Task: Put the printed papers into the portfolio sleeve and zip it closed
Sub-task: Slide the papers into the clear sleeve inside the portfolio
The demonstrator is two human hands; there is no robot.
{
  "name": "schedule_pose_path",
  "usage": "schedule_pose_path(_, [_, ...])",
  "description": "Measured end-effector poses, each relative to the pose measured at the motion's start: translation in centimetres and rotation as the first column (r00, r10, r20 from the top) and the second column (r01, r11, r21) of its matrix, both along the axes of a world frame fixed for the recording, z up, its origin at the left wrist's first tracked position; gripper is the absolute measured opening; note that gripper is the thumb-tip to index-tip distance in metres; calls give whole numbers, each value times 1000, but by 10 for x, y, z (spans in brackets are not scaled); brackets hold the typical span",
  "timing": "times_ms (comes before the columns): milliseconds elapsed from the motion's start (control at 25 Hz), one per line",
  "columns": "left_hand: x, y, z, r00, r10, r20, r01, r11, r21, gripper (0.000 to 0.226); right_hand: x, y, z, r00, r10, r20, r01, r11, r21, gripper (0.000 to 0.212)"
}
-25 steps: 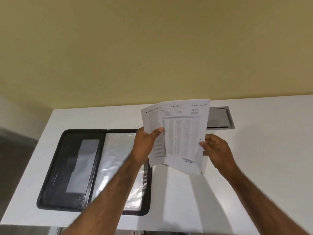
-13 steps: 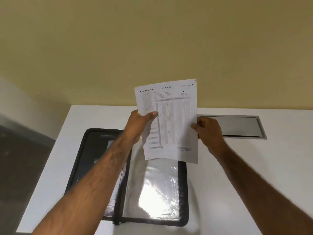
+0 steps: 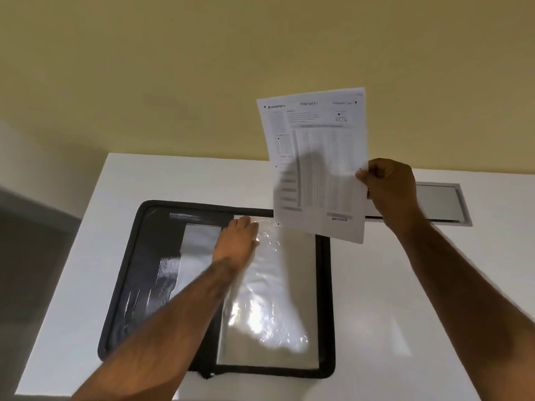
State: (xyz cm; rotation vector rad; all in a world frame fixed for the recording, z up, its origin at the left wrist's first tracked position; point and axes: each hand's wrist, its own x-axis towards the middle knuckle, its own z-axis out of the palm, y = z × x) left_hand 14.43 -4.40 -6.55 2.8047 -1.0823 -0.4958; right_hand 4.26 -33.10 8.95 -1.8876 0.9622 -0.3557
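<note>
- The right hand [image 3: 390, 192] pinches the printed papers [image 3: 315, 157] at their right edge, thumb in front and fingers curled behind.
- The left hand [image 3: 236, 241] lies with fingers stretched forward on the top of the clear sleeve [image 3: 269, 299], gripping nothing. It is blurred.
- The papers hang in the air right of centre in the frame, above the portfolio's far right corner. They stand upright with the long axis running up the frame, the header at the top and the printed face toward us. The top leans a little left.
- The count is one portfolio [image 3: 136, 256], open flat on the white table [image 3: 405, 285] at lower centre, one clear sleeve on its right half, and two hands. I cannot tell how many sheets are in the bundle.
- One metal hatch [image 3: 440, 204] sits in the table behind the right hand.
- Half a second ago both hands held the papers. Now the left hand has let go and dropped to the sleeve.
</note>
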Motion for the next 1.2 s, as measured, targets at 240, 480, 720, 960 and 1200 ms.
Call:
schedule_pose_path(240, [3, -11, -3, 986, 151, 73, -144, 985, -96, 34, 0, -20, -11, 1000, 19, -10, -19, 1000, -10, 10])
schedule_pose_path(480, [13, -26, 1, 982, 186, -44, -190, 968, -161, 18, 23, -22, -4, 998, 64, 12, -64, 998, -25, 17])
schedule_pose_path(720, [11, -20, 3, 972, 233, 28, -228, 967, -112, 18, 53, -24, 0, 989, 138, 59, -133, 988, -81, 10])
schedule_pose_path(960, [13, -24, 16, 942, 218, -255, -274, 938, -213, 11, 70, -27, -1, 978, 203, 52, -196, 974, -114, 12])
schedule_pose_path(1200, [6, -19, 17, 932, 192, -307, -278, 923, -266, 13, 96, -23, 6, 949, 312, -52, -314, 948, -51, 10])
